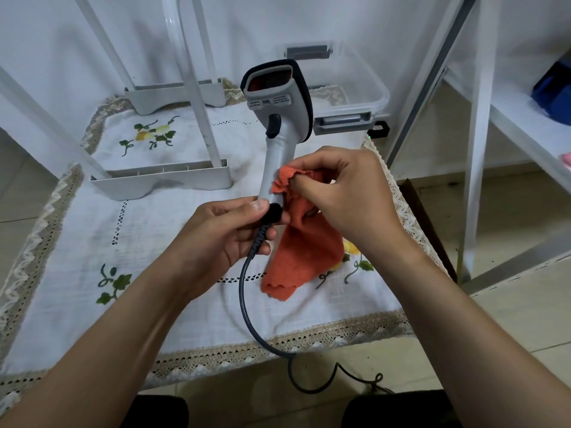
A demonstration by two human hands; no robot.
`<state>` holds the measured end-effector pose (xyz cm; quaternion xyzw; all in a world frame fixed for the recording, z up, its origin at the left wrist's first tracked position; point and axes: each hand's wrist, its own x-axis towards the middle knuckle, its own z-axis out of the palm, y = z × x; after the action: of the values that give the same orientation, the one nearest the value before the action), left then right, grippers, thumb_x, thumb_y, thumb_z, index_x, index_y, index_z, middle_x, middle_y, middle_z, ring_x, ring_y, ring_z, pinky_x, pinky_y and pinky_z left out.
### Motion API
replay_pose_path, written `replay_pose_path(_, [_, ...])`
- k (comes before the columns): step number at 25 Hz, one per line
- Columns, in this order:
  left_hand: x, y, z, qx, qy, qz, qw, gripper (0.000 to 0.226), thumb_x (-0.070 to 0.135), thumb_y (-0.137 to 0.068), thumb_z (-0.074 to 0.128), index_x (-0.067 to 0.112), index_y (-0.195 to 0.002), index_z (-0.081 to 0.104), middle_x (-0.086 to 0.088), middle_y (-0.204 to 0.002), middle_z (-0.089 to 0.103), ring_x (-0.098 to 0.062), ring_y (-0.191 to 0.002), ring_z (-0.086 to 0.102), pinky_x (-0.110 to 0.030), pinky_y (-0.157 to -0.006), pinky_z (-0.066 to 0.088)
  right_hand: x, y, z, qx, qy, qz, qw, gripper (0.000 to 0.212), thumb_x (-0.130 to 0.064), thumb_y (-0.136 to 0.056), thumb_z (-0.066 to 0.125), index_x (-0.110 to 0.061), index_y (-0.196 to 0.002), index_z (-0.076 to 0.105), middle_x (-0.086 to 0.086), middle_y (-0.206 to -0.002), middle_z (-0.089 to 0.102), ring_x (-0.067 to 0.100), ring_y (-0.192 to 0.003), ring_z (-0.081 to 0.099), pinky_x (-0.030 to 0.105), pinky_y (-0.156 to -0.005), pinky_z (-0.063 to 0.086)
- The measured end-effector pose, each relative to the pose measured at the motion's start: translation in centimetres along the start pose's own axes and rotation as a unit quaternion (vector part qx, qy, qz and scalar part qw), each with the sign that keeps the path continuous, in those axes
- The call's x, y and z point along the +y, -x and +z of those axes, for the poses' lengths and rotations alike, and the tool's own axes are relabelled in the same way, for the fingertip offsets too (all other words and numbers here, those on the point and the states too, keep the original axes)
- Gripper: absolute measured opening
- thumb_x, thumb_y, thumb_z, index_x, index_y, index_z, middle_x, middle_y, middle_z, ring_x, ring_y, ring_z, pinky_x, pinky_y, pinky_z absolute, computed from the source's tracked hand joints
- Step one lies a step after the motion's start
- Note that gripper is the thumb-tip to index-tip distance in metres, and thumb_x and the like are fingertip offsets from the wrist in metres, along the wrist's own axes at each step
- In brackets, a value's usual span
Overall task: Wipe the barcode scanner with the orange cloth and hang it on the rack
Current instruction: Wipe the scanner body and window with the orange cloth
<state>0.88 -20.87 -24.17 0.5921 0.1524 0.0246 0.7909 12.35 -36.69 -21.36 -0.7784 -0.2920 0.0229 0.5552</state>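
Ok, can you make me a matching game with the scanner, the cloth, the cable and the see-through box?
1 barcode scanner
2 orange cloth
3 cable
4 clear box

A drops past the table front edge
B bunched in the right hand
C far end of the table
D base gripped by the left hand

Pairs: 1-D, 2-B, 3-A, 4-C

Bare forearms (123, 322); black trousers (157, 412) cover both knees.
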Motion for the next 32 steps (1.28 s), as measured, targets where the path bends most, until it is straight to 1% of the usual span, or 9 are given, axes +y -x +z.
replay_pose_path(5, [-0.1, -0.1, -0.1, 0.017, 0.026, 0.000, 1.000, 0.031, 0.023, -0.087, 0.064, -0.001, -0.103, 0.076, -0.026, -0.104, 0.074, -0.021, -0.076, 0.070, -0.032, -0.072, 0.061, -0.2, 0.5, 0.2, -0.045, 0.014, -0.004, 0.999, 0.014, -0.010, -0.083, 0.081, -0.023, -0.086, 0.084, -0.007, -0.068, 0.077, -0.003, -0.058, 0.068, 0.011, -0.060, 0.048])
replay_pose_path(9, [-0.2, -0.2, -0.1, 0.020, 0.045, 0.009, 0.999, 0.031, 0.022, -0.083, 0.072, -0.002, -0.103, 0.077, -0.022, -0.102, 0.076, -0.022, -0.079, 0.072, -0.033, -0.076, 0.061, -0.3, 0.5, 0.0, -0.069, 0.027, -0.018, 0.997, 0.013, -0.009, -0.084, 0.081, -0.022, -0.088, 0.084, -0.009, -0.066, 0.075, -0.006, -0.055, 0.064, 0.006, -0.058, 0.043])
replay_pose_path(16, [-0.1, -0.1, 0.2, 0.042, 0.056, 0.014, 0.997, 0.028, 0.013, -0.079, 0.067, 0.000, -0.103, 0.077, -0.019, -0.097, 0.077, -0.024, -0.082, 0.075, -0.033, -0.078, 0.062, -0.2, 0.2, -0.5, -0.134, -0.042, 0.024, 0.990, 0.012, -0.005, -0.088, 0.079, -0.017, -0.089, 0.082, 0.000, -0.077, 0.080, 0.004, -0.064, 0.070, 0.013, -0.060, 0.051])
replay_pose_path(19, [-0.1, -0.2, 0.4, 0.046, 0.048, 0.017, 0.998, 0.033, 0.011, -0.079, 0.067, -0.004, -0.108, 0.072, -0.024, -0.104, 0.076, -0.024, -0.082, 0.076, -0.034, -0.081, 0.062, -0.3, -0.2, -0.7, -0.066, -0.088, 0.043, 0.993, 0.014, -0.005, -0.089, 0.077, -0.019, -0.086, 0.078, 0.000, -0.084, 0.081, 0.008, -0.072, 0.073, 0.012, -0.056, 0.049])
replay_pose_path(21, [-0.2, -0.1, 0.4, 0.046, 0.031, 0.022, 0.998, 0.036, 0.011, -0.078, 0.068, -0.006, -0.109, 0.070, -0.025, -0.108, 0.076, -0.025, -0.085, 0.075, -0.035, -0.083, 0.062, -0.5, -0.5, -1.1, -0.003, -0.119, 0.070, 0.990, 0.012, -0.007, -0.090, 0.076, -0.019, -0.087, 0.077, 0.000, -0.087, 0.080, 0.011, -0.074, 0.074, 0.018, -0.052, 0.051])
replay_pose_path(23, [-0.2, -0.1, 0.4, 0.046, 0.018, 0.026, 0.998, 0.036, 0.011, -0.077, 0.070, -0.006, -0.108, 0.070, -0.025, -0.110, 0.075, -0.026, -0.087, 0.073, -0.037, -0.084, 0.062, -0.5, -0.6, -1.6, 0.016, -0.147, 0.106, 0.983, 0.012, -0.009, -0.091, 0.074, -0.020, -0.088, 0.077, -0.004, -0.087, 0.078, 0.013, -0.071, 0.072, 0.026, -0.050, 0.054])
replay_pose_path(25, [-0.2, 0.0, 0.5, 0.040, 0.008, 0.030, 0.999, 0.038, 0.010, -0.076, 0.070, -0.003, -0.111, 0.070, -0.023, -0.110, 0.076, -0.025, -0.087, 0.072, -0.035, -0.084, 0.062, -0.5, -0.5, -1.8, -0.014, -0.195, 0.143, 0.970, 0.011, -0.009, -0.094, 0.071, -0.019, -0.092, 0.076, -0.001, -0.084, 0.074, 0.013, -0.068, 0.068, 0.030, -0.053, 0.054])
replay_pose_path(29, [-0.3, 0.0, 0.9, 0.006, 0.003, 0.033, 0.999, 0.045, 0.006, -0.073, 0.071, 0.003, -0.117, 0.069, -0.018, -0.104, 0.073, -0.022, -0.087, 0.071, -0.027, -0.075, 0.060, -0.2, -0.8, -2.2, -0.084, -0.341, 0.165, 0.921, 0.011, -0.009, -0.093, 0.067, -0.018, -0.095, 0.073, 0.001, -0.084, 0.072, 0.018, -0.074, 0.064, 0.042, -0.074, 0.050])
replay_pose_path(32, [-0.2, 0.1, 0.9, -0.018, -0.011, 0.018, 1.000, 0.056, 0.002, -0.068, 0.078, 0.006, -0.123, 0.066, -0.009, -0.102, 0.075, -0.018, -0.086, 0.073, -0.026, -0.072, 0.060, -0.1, -1.0, -2.7, -0.115, -0.396, 0.145, 0.899, 0.011, -0.015, -0.087, 0.065, -0.019, -0.095, 0.071, -0.001, -0.083, 0.071, 0.016, -0.072, 0.062, 0.032, -0.068, 0.046])
